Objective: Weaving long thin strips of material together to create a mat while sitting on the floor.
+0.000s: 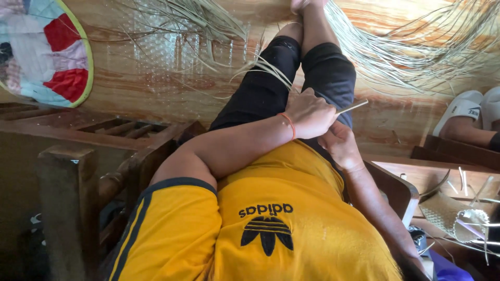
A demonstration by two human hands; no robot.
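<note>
Head view: our left hand pinches a thin pale strip above our dark-shorted lap, our right hand curls closed just beneath it, and dried straw strands fan across the floor.

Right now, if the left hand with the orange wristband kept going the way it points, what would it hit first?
Probably the pale straw strips fanned over the floor beyond the thigh. The left hand points rightward, pinching a thin strip; depth is unclear.
</note>
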